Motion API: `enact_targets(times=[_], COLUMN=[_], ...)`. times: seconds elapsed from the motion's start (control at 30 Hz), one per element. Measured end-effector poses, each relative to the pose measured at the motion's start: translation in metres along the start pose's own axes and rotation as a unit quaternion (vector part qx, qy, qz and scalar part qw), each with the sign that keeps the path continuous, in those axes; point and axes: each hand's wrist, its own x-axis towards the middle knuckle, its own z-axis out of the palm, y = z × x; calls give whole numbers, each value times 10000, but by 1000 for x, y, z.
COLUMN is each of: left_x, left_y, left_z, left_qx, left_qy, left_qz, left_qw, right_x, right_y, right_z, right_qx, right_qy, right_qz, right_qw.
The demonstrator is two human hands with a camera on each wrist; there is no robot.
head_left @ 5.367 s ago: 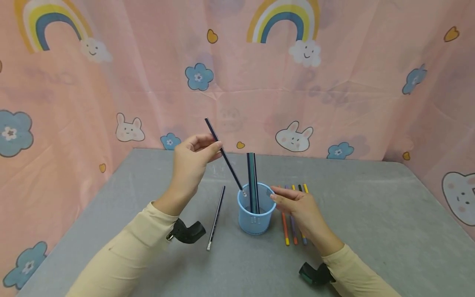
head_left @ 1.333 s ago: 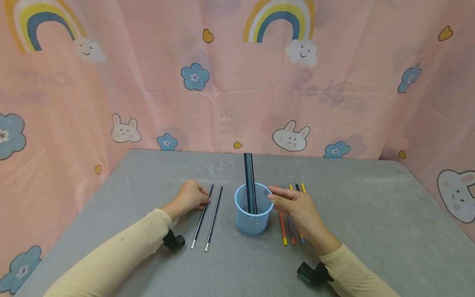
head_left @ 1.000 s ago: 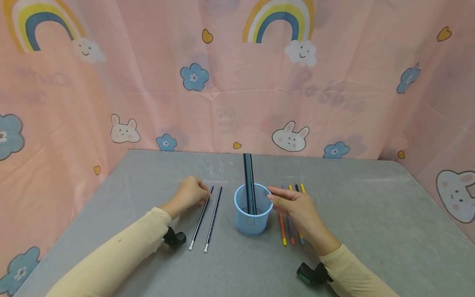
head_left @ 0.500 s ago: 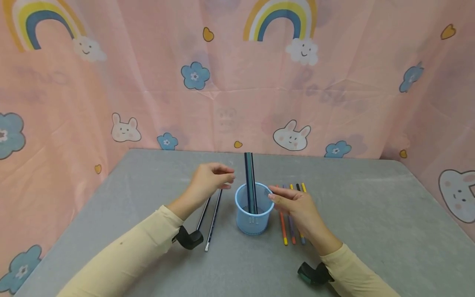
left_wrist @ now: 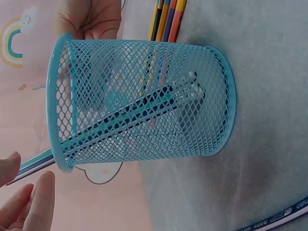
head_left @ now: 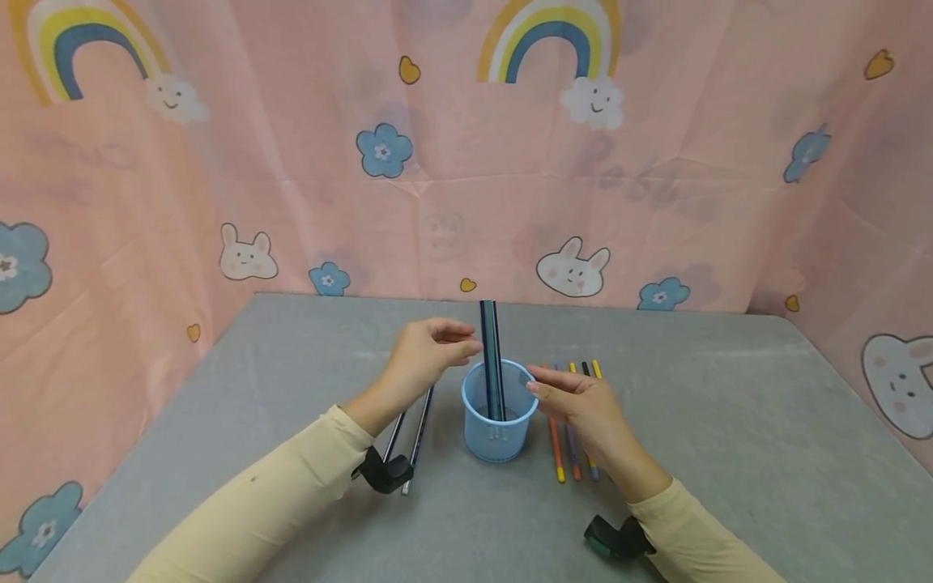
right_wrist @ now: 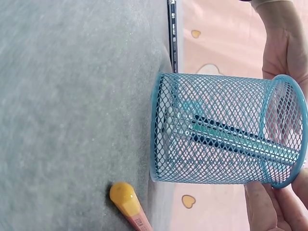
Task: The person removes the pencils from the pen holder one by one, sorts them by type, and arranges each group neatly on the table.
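Observation:
A light-blue mesh pencil cup (head_left: 496, 441) stands upright on the grey table, with several dark pencils and green ones (head_left: 492, 348) leaning together inside it. My right hand (head_left: 594, 417) pinches the cup's rim on the right side, thumb outside. Beside the upper part of the pencils is my left hand (head_left: 423, 356), thumb and fingers parted and nothing gripped between them. In the left wrist view its fingertips (left_wrist: 41, 204) come right up to the protruding pencil ends. Two dark pencils (head_left: 419, 441) with silver ends lie on the table left of the cup, partly behind the left wrist.
Several coloured pencils (head_left: 556, 453) with yellow, red and blue tips lie in a row right of the cup, partly covered by the right hand. A pink patterned curtain (head_left: 452, 202) hangs behind the table (head_left: 729, 421). Black wrist cameras (head_left: 615, 538) sit under both sleeves.
My left hand, earlier holding a dark pencil at the cup, has laid it beside the other on the left. It has since let go and moved right to the cup's pencils. My right hand stays put.

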Motion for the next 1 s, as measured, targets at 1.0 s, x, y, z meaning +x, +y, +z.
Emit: enact_targets(times=[1.0], left_x=[7], left_y=[-3], left_z=[15], left_qx=[135], left_qy=[50], left_qz=[50], left_qw=[9999], right_x=[0], right_y=[0], right_z=[0], right_qx=[-46], right_qy=[11], right_qz=[-39], right_qw=[10000])
